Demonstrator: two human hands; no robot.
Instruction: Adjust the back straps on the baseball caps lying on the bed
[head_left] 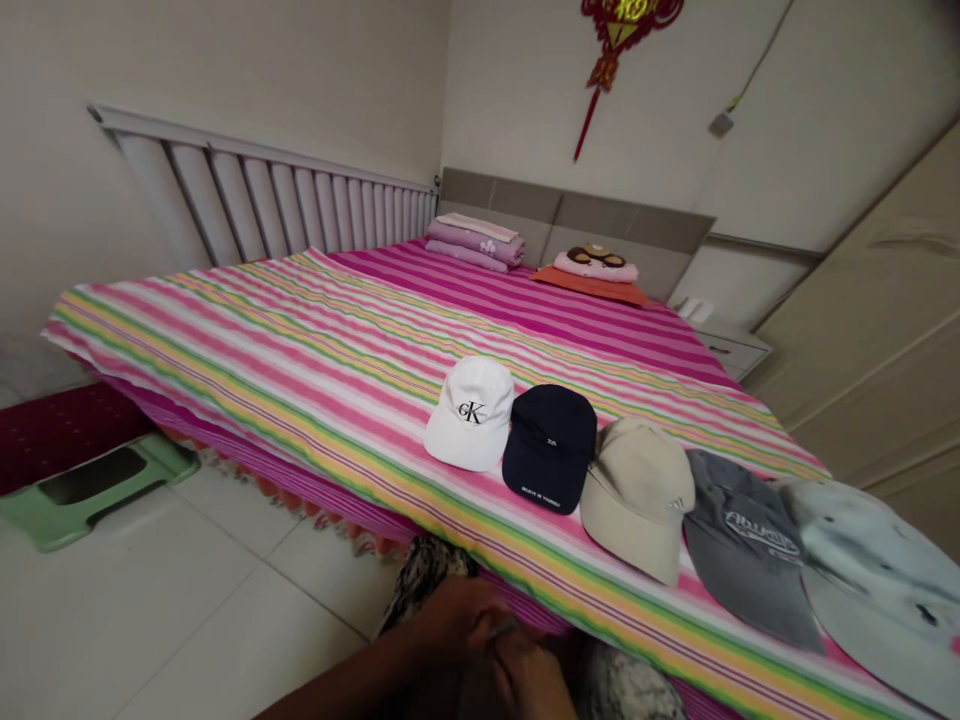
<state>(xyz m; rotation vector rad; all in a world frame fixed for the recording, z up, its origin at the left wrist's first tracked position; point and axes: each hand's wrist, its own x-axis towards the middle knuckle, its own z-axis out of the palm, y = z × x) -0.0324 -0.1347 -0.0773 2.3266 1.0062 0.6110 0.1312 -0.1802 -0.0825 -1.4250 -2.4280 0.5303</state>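
Note:
Low in the head view, my left hand (pixel 459 612) and my right hand (pixel 529 672) are closed against each other over my lap. The fingers are dark and partly hidden, with a small greyish band between them; whether they hold anything is hidden. Beyond them a row of caps lies on the bed: a white cap (pixel 472 410) with black letters, a navy cap (pixel 551 445), a beige cap (pixel 641 490), a grey cap (pixel 746 540) with raised lettering, and a pale cap (pixel 877 570) cut by the right edge. Neither hand touches a cap.
A striped cloth (pixel 300 340) covers the front of the bed. Folded purple bedding (pixel 476 242) and a pink folded item (pixel 596 265) lie near the headboard (pixel 592 220). A green stool (pixel 142 465) stands at left; a wardrobe (pixel 885 300) is at right.

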